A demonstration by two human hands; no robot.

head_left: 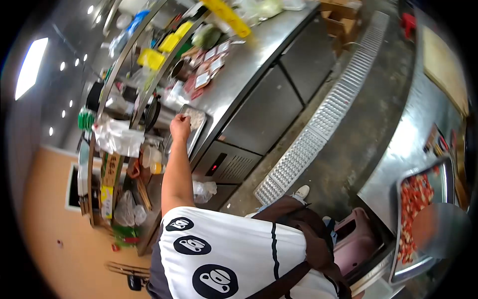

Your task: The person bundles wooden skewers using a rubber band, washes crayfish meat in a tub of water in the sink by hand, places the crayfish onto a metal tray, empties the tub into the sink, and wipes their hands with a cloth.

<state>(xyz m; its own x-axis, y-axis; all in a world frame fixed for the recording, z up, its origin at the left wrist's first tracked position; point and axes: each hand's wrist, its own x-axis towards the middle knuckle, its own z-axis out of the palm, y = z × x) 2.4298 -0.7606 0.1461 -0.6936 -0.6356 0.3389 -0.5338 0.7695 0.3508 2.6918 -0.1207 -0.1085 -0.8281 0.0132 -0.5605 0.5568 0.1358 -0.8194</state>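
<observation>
Crowding the left side, a white plastic bag (119, 138) hangs by the cluttered shelf, and a dark round vessel (152, 114) sits close beside my left hand (179, 127). My fingers are bent over a metal tray (200, 133) of pale food (197, 119) on the tabletop (244, 56); I cannot tell whether they grip anything. Packets of meat (211, 65) lie beyond. Farther right come a floor grate (323, 122) and chopped red pieces (416, 204) in another tray (414, 271).

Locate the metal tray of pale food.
In the head view, the metal tray is left of centre on the steel counter, by the left hand and pictured below the labelled packs.
</observation>
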